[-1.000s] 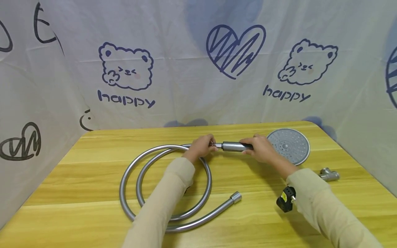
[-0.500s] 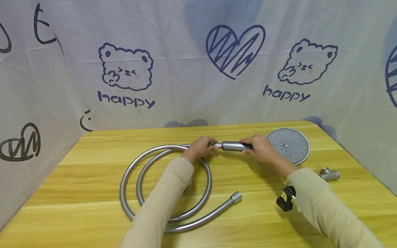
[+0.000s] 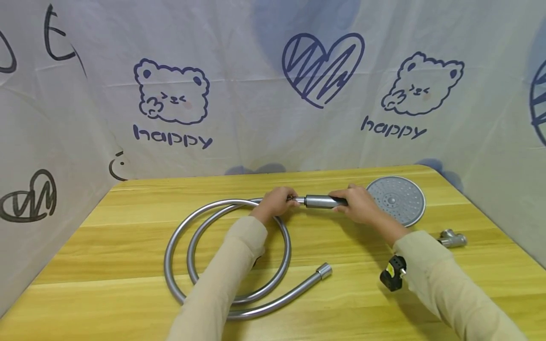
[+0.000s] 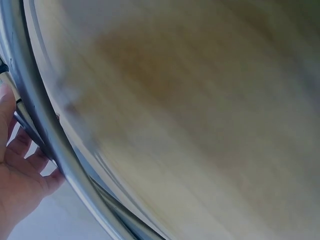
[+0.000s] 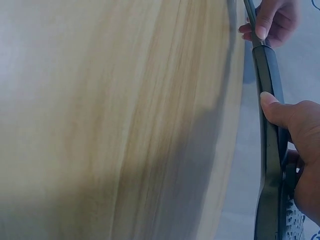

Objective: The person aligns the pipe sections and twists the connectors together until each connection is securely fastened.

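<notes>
In the head view my right hand (image 3: 360, 204) grips the dark grey handle of a handheld shower head (image 3: 396, 201), whose round spray face points up at the right. The right wrist view has its thumb (image 5: 277, 111) lying along the handle. At the handle's left end, my left hand (image 3: 276, 202) pinches the chrome connector (image 3: 300, 200) of a grey shower hose (image 3: 170, 255). Its fingers (image 4: 22, 145) reach around the far side of the connector in the left wrist view. The hose lies coiled on the wooden table, partly hidden under my left forearm.
The hose's other end, a chrome nut (image 3: 324, 271), lies loose toward the front of the table (image 3: 106, 265). A small chrome T-shaped fitting (image 3: 453, 239) lies at the right, partly behind my right sleeve. White curtains (image 3: 247, 118) with drawings stand around the table's back and sides.
My left fingers shift slightly on the connector. The right hand, shower head, hose coil and chrome fitting stay in place.
</notes>
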`<state>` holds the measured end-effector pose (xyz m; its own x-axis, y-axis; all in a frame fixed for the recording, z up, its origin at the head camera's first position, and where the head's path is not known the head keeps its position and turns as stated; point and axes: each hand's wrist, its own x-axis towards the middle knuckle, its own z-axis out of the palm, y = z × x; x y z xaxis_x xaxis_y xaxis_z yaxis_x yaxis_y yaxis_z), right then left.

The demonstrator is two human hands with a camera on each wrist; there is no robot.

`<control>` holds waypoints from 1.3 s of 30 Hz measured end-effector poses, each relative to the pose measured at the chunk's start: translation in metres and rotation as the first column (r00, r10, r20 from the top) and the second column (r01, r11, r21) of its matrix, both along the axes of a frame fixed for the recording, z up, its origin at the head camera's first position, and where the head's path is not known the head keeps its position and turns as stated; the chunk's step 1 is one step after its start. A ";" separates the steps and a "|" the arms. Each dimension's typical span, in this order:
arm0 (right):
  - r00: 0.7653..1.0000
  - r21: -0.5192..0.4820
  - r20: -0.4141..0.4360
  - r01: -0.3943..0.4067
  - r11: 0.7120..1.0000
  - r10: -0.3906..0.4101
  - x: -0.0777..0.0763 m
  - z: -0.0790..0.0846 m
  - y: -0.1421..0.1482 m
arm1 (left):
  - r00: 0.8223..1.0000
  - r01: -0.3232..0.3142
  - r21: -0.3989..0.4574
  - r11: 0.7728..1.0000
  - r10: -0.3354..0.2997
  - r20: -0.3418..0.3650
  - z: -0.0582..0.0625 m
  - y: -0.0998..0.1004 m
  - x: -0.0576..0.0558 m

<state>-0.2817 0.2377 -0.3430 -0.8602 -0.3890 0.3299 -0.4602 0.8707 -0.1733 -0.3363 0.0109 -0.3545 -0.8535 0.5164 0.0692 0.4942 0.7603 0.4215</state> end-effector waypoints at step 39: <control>1.000 0.015 0.017 0.009 1.000 -0.009 0.001 0.003 -0.001 | 0.998 0.065 0.010 0.998 -0.064 -0.018 -0.017 -0.002 -0.024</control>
